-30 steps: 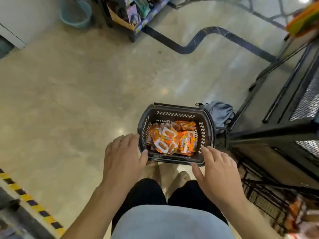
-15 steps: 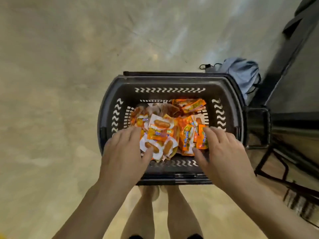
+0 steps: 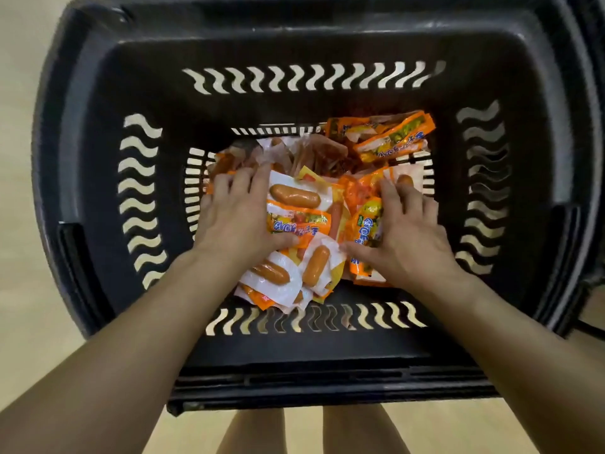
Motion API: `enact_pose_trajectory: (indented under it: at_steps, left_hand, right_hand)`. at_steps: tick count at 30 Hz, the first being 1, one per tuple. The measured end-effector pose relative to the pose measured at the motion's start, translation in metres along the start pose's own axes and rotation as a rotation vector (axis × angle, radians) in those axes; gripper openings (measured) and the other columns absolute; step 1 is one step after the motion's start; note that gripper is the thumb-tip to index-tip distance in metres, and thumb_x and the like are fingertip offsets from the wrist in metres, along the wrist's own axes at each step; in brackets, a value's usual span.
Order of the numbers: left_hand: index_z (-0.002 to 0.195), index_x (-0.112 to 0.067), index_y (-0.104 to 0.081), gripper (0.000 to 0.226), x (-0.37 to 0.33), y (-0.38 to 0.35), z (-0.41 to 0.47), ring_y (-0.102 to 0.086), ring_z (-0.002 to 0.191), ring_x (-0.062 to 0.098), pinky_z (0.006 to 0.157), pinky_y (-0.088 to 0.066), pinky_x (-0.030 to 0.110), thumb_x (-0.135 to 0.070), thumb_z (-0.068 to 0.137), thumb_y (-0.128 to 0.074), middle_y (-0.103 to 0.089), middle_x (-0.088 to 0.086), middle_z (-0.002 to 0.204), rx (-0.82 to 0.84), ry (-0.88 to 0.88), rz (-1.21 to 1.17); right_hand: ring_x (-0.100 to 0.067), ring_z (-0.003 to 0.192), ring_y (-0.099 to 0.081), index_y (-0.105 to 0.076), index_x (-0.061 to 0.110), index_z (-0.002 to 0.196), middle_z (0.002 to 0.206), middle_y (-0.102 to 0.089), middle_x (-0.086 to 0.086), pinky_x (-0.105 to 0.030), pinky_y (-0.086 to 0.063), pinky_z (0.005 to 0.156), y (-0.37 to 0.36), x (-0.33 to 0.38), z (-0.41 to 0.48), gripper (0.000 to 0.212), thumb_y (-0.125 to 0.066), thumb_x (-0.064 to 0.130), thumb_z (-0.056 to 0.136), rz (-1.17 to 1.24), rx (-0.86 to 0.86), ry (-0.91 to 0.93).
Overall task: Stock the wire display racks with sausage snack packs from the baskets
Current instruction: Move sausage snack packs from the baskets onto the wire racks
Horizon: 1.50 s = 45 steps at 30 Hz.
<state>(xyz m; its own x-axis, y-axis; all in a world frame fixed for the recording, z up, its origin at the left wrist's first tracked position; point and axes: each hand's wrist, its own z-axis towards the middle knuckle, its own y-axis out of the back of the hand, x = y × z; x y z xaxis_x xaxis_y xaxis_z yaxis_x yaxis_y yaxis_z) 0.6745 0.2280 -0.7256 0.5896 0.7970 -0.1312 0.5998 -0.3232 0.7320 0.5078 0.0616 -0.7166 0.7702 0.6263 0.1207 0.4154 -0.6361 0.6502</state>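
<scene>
Down in the black basket (image 3: 98, 178), the left hand (image 3: 235, 221) and the right hand (image 3: 409, 234) lie spread flat on the heap of sausage snack packs (image 3: 296, 204), fingers straight, gripping nothing yet. Scooped from both sides, those slick, loosely overlapping wrappers could well squirt out between the palms and drop to the floor (image 3: 19, 322).

Warm, even indoor light, faint glare on the far rim of the black basket (image 3: 327, 26), edges bowed and slightly motion-blurred
</scene>
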Motion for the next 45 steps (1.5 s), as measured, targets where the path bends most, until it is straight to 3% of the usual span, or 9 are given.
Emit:
enact_pose_trajectory:
  at_steps: [6,15,21,26,30,34,37,42,45]
  left_hand:
    - [0.161,-0.022,-0.011,0.130,-0.007,0.001,-0.002,-0.037,0.134,0.029,0.109,-0.036,0.048,-0.071,0.064,-0.082,-0.038,0.004,0.148,-0.059,-0.013,0.066]
    - [0.136,-0.024,-0.049,0.083,-0.010,0.020,-0.004,-0.052,0.121,0.026,0.098,-0.049,0.047,-0.059,0.070,-0.085,-0.053,0.003,0.130,0.138,-0.020,-0.035]
    - [0.142,-0.029,-0.042,0.085,-0.009,0.033,-0.012,-0.058,0.105,0.024,0.083,-0.049,0.038,-0.060,0.074,-0.083,-0.058,0.000,0.110,0.170,0.053,-0.063]
    - [0.131,-0.030,-0.043,0.081,0.005,0.040,-0.016,-0.053,0.098,0.019,0.078,-0.048,0.036,-0.061,0.069,-0.085,-0.052,-0.005,0.110,0.206,0.183,-0.225]
    - [0.124,-0.034,-0.052,0.075,0.018,0.036,-0.021,-0.062,0.099,0.017,0.084,-0.057,0.040,-0.055,0.064,-0.090,-0.061,-0.010,0.107,0.261,0.265,-0.486]
    - [0.101,-0.034,-0.065,0.044,0.020,0.028,-0.029,-0.071,0.084,0.007,0.072,-0.056,0.030,-0.040,0.068,-0.093,-0.073,-0.013,0.094,0.282,0.294,-0.820]
    - [0.099,-0.036,-0.068,0.039,0.020,0.022,-0.034,-0.073,0.079,0.001,0.069,-0.056,0.027,-0.034,0.069,-0.093,-0.076,-0.018,0.089,0.259,0.294,-0.967]
    - [0.108,-0.036,-0.068,0.048,0.027,0.018,-0.043,-0.074,0.084,0.004,0.078,-0.059,0.035,-0.027,0.068,-0.094,-0.076,-0.017,0.096,0.189,0.301,-1.021]
    - [0.107,-0.034,-0.067,0.047,0.029,0.021,-0.051,-0.075,0.082,0.004,0.074,-0.058,0.033,-0.022,0.070,-0.092,-0.077,-0.017,0.094,0.168,0.288,-1.052]
  right_hand:
    - [-0.033,0.142,-0.024,0.000,0.033,0.162,0.159,-0.017,-0.007,-0.054,-0.046,0.106,0.005,-0.007,0.006,0.135,-0.073,0.086,0.061,0.038,0.032,-0.085]
    - [-0.032,0.141,-0.025,-0.029,0.026,0.154,0.152,-0.025,-0.009,-0.050,-0.040,0.111,0.022,-0.011,0.016,0.117,-0.078,0.080,0.062,0.020,-0.012,-0.066]
    - [-0.029,0.146,-0.022,-0.028,0.027,0.153,0.157,-0.017,-0.002,-0.047,-0.039,0.112,0.022,-0.013,0.016,0.111,-0.088,0.062,0.067,0.151,-0.002,-0.072]
    - [-0.032,0.146,-0.030,-0.011,0.037,0.160,0.157,-0.021,-0.003,-0.052,-0.042,0.112,0.024,-0.027,0.018,0.130,-0.092,0.060,0.061,0.264,0.033,-0.159]
    - [-0.032,0.138,-0.042,-0.026,0.037,0.156,0.148,-0.032,-0.004,-0.053,-0.050,0.104,0.033,-0.031,0.024,0.122,-0.088,0.071,0.056,0.211,0.159,-0.187]
    - [-0.031,0.143,-0.024,-0.037,0.033,0.151,0.148,-0.023,-0.007,-0.051,-0.039,0.109,0.028,-0.022,0.019,0.116,-0.083,0.080,0.055,0.023,0.078,-0.128]
    - [-0.031,0.146,-0.019,-0.035,0.033,0.153,0.155,-0.021,-0.006,-0.051,-0.035,0.116,0.020,-0.019,0.011,0.119,-0.084,0.078,0.054,0.072,0.029,-0.053]
    - [-0.017,0.122,-0.055,-0.043,0.039,0.139,0.128,-0.056,0.010,-0.043,-0.052,0.097,0.022,-0.028,0.000,0.097,-0.091,0.065,0.058,0.305,0.032,-0.040]
    - [-0.012,0.107,-0.060,-0.046,0.041,0.124,0.111,-0.060,0.017,-0.036,-0.053,0.085,0.032,-0.034,-0.006,0.082,-0.090,0.064,0.059,0.443,0.061,-0.107]
